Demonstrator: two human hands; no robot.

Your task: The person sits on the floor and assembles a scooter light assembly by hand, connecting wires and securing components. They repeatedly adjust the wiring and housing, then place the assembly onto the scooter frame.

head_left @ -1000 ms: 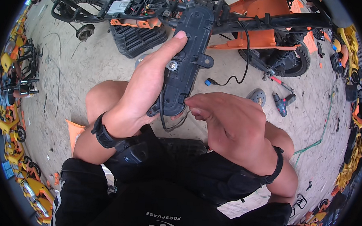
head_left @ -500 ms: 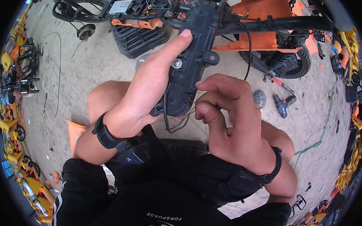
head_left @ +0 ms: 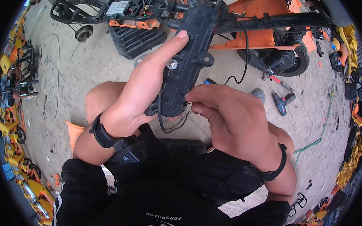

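Observation:
My left hand (head_left: 144,77) is closed around a long black plastic housing (head_left: 183,64), its thumb lying along the upper face and its fingers mostly hidden underneath. The housing tilts away from me, its far end close to the motorcycle frame (head_left: 269,24). A bolt (head_left: 172,64) shows beside my left palm, and a side lug (head_left: 208,60) sticks out to the right. Thin dark wires (head_left: 174,131) loop below the near end. My right hand (head_left: 233,115) is closed in a pinch at that end's right corner; a tiny thin piece shows at its fingertips, too small to name.
A cordless drill (head_left: 283,103) and a red-handled tool (head_left: 281,83) lie on the concrete floor to the right. A black ribbed part (head_left: 137,38) sits under the frame. A black cable (head_left: 245,63) hangs right of the housing. Orange panels (head_left: 253,39) are on the vehicle.
My right hand has turned and its fingertips have come against the housing's near corner. The housing has shifted slightly left. A small blue item behind my right hand is now visible.

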